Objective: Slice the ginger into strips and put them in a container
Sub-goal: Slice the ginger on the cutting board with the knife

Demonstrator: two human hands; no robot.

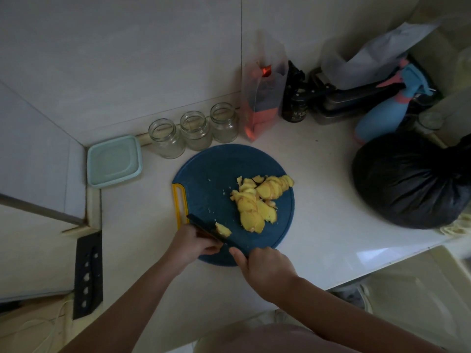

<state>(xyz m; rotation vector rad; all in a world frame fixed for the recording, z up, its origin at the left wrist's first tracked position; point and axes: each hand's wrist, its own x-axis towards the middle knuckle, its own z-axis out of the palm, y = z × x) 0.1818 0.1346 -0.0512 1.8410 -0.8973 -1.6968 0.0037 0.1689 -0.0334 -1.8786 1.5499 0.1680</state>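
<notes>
Ginger slice (223, 230) rests against the knife (197, 221), which my right hand (262, 266) grips at the cutting board's (204, 174) near edge. My left hand (193, 240) curls just beside the blade; I cannot tell what it holds. Further out, sliced ginger (257, 202) heaps on the board's right half. With fingers that close, I judge a skidding blade could nick them.

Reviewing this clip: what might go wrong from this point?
1. The left hand is curled right against the knife that the right hand holds; a slip may cut a finger.
2. The ginger slices lie heaped near the right edge of the cutting board; some may slide off.
3. The container sits apart from the board, so strips may drop in transfer.
</notes>
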